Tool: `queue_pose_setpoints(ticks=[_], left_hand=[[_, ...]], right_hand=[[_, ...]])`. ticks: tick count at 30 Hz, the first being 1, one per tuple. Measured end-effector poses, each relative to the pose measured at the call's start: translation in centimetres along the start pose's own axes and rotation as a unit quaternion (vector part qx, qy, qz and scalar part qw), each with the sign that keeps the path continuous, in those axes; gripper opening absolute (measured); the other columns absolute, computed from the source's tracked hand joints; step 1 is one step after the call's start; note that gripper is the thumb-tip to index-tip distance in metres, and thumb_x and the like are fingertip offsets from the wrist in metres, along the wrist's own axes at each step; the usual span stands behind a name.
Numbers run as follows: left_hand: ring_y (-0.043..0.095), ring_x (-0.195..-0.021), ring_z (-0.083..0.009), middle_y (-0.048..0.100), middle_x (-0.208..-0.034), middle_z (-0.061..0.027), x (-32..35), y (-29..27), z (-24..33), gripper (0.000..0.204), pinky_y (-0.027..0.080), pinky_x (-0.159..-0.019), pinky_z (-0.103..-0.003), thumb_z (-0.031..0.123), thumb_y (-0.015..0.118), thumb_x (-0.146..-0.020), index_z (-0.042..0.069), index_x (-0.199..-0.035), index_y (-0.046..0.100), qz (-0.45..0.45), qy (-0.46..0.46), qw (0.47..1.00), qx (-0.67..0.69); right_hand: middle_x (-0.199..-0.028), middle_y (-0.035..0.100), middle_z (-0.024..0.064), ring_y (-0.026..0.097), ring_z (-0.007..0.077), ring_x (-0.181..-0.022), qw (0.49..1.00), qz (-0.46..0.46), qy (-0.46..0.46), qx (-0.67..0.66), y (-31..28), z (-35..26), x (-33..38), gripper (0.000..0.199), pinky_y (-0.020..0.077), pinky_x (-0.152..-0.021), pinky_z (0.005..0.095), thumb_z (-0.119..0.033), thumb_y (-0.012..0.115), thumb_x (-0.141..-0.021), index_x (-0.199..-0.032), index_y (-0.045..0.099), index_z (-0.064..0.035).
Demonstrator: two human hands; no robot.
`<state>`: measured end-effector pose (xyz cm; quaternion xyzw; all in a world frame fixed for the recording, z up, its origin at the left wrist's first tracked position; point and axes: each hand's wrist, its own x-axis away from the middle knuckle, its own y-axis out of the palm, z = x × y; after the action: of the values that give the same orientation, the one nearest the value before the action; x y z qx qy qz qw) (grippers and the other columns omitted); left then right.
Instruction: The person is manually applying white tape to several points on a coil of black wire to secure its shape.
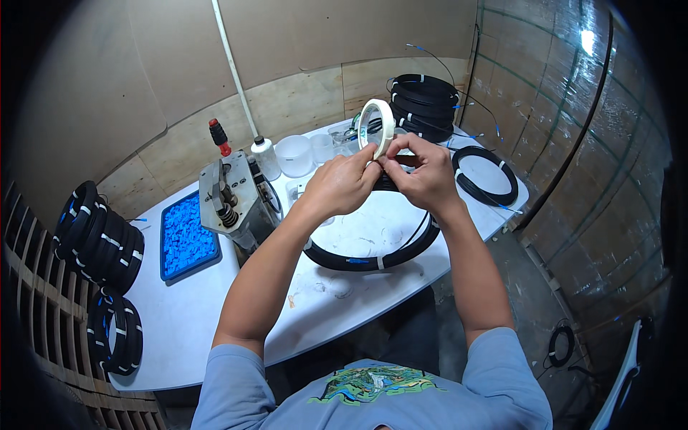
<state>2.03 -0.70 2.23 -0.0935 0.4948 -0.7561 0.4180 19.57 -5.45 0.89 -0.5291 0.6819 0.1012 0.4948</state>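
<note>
Tape roll (388, 125) held by left hand (338, 185) and right hand (428, 175) bears blue-green lettering.

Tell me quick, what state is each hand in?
Left hand: closed, pinching the white tape roll near its bottom.
Right hand: fingers curled beside it; grip cannot be told.

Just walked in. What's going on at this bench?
A person's left hand and right hand pinch together at the lower edge of a pale tape roll, held upright above a black cable coil on the white table. That coil has white bands around it; whether a strip is pulled off the roll is hidden by the fingers. Other banded coils sit stacked at left and back right. A metal fixture stands beside a tray of small blue parts.
</note>
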Motion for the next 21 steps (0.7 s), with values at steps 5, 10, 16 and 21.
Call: queue_pose_setpoints(ticks=[5, 10, 16, 21], left_hand=[[0.063, -0.089, -0.0466, 0.067, -0.090, -0.0258, -0.1, 0.1, -0.5, 0.035, 0.046, -0.080, -0.057, 0.034, 0.039, -0.097, 0.013, -0.123, 0.052, 0.004, 0.003, 1.000, 0.001], [0.063, -0.087, -0.0465, 0.066, -0.088, -0.0250, -0.1, 0.1, -0.5, 0.031, 0.046, -0.079, -0.057, 0.034, 0.040, -0.098, 0.013, -0.117, 0.052, 0.010, 0.007, 1.000, 0.008], [0.063, -0.085, -0.0450, 0.066, -0.085, -0.0223, 0.2, 0.1, -0.5, 0.030, 0.046, -0.076, -0.056, 0.037, 0.040, -0.100, 0.012, -0.109, 0.053, 0.007, 0.017, 1.000, 0.009], [0.063, -0.082, -0.0434, 0.066, -0.082, -0.0213, 0.1, 0.0, -0.1, 0.030, 0.046, -0.075, -0.055, 0.037, 0.039, -0.101, 0.011, -0.106, 0.055, -0.018, 0.023, 1.000, 0.010]], right_hand=[[-0.087, 0.071, 0.0106, 0.072, 0.0184, -0.081, 0.997, 0.050, 0.020, -0.061, 0.7, -1.2, -0.3, 0.014, 0.0615, -0.076, 0.0311, -0.004, 0.073, -0.081, -0.092, 0.065, 0.0003], [-0.085, 0.071, 0.0103, 0.072, 0.0185, -0.081, 0.999, 0.031, -0.006, -0.037, 0.0, -0.1, -0.2, 0.013, 0.0614, -0.076, 0.0307, -0.004, 0.073, -0.081, -0.091, 0.066, -0.0008], [-0.090, 0.073, 0.0113, 0.073, 0.0186, -0.085, 0.997, 0.053, 0.021, -0.046, -0.4, -1.0, -0.7, 0.015, 0.0607, -0.075, 0.0301, -0.004, 0.073, -0.083, -0.097, 0.068, -0.0003], [-0.090, 0.072, 0.0111, 0.071, 0.0187, -0.080, 0.996, 0.019, -0.063, 0.066, -2.2, 0.0, -1.7, 0.026, 0.0583, -0.071, 0.0294, -0.004, 0.071, -0.084, -0.110, 0.069, -0.0023]])
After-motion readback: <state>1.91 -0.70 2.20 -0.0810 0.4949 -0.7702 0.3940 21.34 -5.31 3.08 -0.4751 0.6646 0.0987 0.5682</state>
